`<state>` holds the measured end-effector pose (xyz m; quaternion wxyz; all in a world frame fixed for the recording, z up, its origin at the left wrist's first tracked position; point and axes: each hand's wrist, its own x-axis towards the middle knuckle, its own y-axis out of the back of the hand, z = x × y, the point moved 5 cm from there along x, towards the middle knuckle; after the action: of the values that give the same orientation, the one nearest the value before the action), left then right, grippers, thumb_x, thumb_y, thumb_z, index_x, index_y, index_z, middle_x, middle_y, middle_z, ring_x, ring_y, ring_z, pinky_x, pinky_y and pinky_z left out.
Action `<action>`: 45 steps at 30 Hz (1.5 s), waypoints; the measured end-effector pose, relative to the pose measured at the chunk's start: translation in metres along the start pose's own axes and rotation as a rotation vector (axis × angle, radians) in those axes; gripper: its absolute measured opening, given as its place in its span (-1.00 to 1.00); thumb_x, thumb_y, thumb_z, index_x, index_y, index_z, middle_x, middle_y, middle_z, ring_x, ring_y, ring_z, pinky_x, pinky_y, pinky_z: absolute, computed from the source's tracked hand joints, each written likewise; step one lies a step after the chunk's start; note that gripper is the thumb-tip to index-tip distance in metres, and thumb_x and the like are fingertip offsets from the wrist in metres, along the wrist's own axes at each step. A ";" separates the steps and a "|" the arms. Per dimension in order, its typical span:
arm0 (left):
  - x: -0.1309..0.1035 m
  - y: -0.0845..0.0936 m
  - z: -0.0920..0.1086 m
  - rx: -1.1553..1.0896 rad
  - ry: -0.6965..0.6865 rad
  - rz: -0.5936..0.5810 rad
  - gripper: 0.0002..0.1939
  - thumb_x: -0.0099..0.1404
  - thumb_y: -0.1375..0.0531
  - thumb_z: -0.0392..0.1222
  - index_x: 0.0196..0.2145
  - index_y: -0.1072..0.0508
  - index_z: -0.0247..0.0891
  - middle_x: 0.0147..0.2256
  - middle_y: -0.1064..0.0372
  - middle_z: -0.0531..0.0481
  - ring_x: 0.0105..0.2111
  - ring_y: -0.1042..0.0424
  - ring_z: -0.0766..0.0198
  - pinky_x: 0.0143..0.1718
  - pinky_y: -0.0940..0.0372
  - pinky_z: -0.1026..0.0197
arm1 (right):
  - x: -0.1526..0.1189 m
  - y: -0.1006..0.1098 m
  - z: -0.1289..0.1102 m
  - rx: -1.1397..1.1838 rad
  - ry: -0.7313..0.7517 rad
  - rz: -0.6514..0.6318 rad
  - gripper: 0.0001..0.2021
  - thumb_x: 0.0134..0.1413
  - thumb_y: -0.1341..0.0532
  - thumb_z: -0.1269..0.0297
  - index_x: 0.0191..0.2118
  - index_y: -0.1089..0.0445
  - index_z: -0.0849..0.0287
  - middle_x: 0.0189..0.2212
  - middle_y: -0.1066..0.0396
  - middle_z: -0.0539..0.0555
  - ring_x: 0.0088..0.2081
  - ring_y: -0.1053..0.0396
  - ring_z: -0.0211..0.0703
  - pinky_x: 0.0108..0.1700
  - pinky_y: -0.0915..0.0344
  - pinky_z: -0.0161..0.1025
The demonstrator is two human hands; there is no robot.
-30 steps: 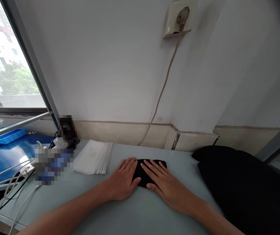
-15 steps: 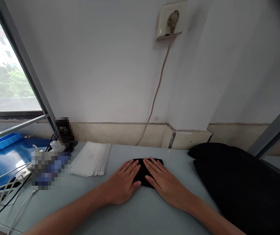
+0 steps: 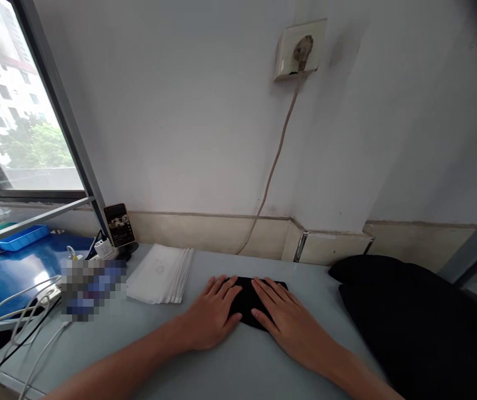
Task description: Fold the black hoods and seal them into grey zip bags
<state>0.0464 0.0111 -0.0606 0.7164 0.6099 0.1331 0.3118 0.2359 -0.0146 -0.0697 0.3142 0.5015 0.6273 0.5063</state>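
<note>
A small piece of black cloth (image 3: 246,300), seemingly folded, lies flat on the grey table (image 3: 238,366) in front of me. On its left part rests my left hand (image 3: 215,314), palm down with the fingers stretched out. My right hand (image 3: 282,319) lies flat over its right part in the same way, thumb pointing inward. Between the two hands the middle of the cloth shows; the rest is covered by my fingers. Neither hand grips anything.
Left of my hands lies a stack of white plastic bags (image 3: 159,275). Behind it a phone (image 3: 119,225) leans on a stand, near white cables (image 3: 38,300). A large heap of black fabric (image 3: 421,322) fills the right. A wall socket (image 3: 300,50) has a cord hanging down.
The view has shifted slightly, so everything sits a little lower and further right. Both hands stay flat on the black cloth, slightly further apart, with a little more of it showing.
</note>
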 end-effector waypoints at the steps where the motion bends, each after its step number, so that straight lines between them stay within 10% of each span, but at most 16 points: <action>1: 0.002 0.003 0.000 0.020 0.027 0.030 -0.50 0.57 -0.04 -0.09 0.38 -0.14 -0.23 0.46 0.02 -0.25 0.46 0.01 -0.17 0.41 -0.01 -0.32 | 0.000 0.004 0.000 -0.012 -0.005 0.039 -0.26 0.45 0.05 -0.20 0.46 -0.19 0.28 0.43 -0.19 0.25 0.44 -0.07 0.29 0.43 -0.06 0.27; 4: 0.005 0.013 -0.002 0.033 0.154 0.158 -0.63 0.52 -0.03 -0.27 0.24 -0.27 -0.22 0.36 -0.15 -0.27 0.32 -0.24 -0.16 0.26 -0.21 -0.29 | 0.000 0.015 0.004 0.016 -0.068 0.148 -0.40 0.47 0.08 -0.16 0.04 -0.56 0.17 0.08 -0.56 0.27 0.18 -0.39 0.27 0.24 -0.28 0.23; 7: 0.005 0.019 -0.005 -0.134 0.279 0.244 -0.76 0.55 -0.01 -0.18 0.08 -0.33 -0.23 0.11 -0.37 -0.22 0.08 -0.42 -0.05 0.11 -0.33 -0.15 | -0.001 0.018 0.015 0.055 -0.189 0.225 -0.49 0.45 0.03 -0.15 -0.28 -0.47 0.09 -0.19 -0.56 0.21 -0.07 -0.45 0.23 0.03 -0.36 0.18; 13: 0.003 0.005 -0.021 -0.750 0.500 0.242 -0.55 0.46 -0.19 0.01 0.18 -0.25 -0.22 -0.19 -0.47 -0.08 -0.21 -0.49 0.11 -0.05 -0.37 0.01 | 0.003 0.001 0.023 0.262 -0.214 0.253 -0.61 0.25 -0.16 -0.13 -0.12 -0.48 0.09 -0.14 -0.53 0.25 -0.06 -0.38 0.32 0.01 -0.31 0.22; 21: 0.005 -0.005 -0.040 -1.138 0.662 0.219 -0.21 0.24 -0.41 0.08 0.29 -0.20 -0.18 0.32 -0.19 -0.34 -0.29 -0.48 0.28 -0.30 -0.36 0.19 | 0.000 0.007 -0.001 0.614 -0.115 0.130 -0.73 0.34 -0.11 -0.02 -0.09 -0.38 0.04 -0.18 -0.50 0.05 -0.15 -0.45 0.00 -0.08 -0.40 -0.12; 32: 0.007 0.028 -0.003 -0.988 0.226 0.109 -0.59 0.32 -0.35 0.12 -0.10 -0.53 -0.28 -0.26 -0.48 0.00 -0.29 -0.40 0.25 -0.26 -0.26 0.25 | -0.004 0.015 -0.017 1.218 -0.136 -0.030 -0.47 0.05 -0.42 -0.11 0.04 -0.35 0.02 -0.01 -0.48 0.11 0.02 -0.45 0.09 0.07 -0.40 -0.02; 37: 0.005 0.035 0.010 -0.906 0.117 0.084 -0.61 0.39 -0.30 0.11 0.00 -0.50 -0.23 -0.17 -0.50 -0.03 -0.23 -0.42 0.24 -0.21 -0.30 0.25 | -0.013 0.009 -0.023 1.162 -0.230 -0.271 -0.57 0.08 -0.41 -0.18 -0.24 -0.49 0.12 -0.39 -0.48 -0.02 -0.32 -0.45 -0.06 -0.23 -0.39 -0.17; 45: -0.007 0.083 -0.095 0.191 0.610 0.186 -0.69 0.62 0.09 -0.14 0.07 -0.38 -0.26 0.03 -0.43 -0.26 0.02 -0.46 0.02 0.05 -0.30 0.05 | -0.010 0.011 -0.001 1.247 -0.479 0.035 -0.63 0.05 -0.43 -0.14 -0.31 -0.49 0.06 -0.35 -0.54 0.03 -0.22 -0.51 0.07 -0.19 -0.43 -0.13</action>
<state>-0.0367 0.0865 -0.0037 0.5514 0.5625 0.3138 0.5301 0.2413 -0.0248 -0.0601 0.0877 0.6978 0.7072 -0.0717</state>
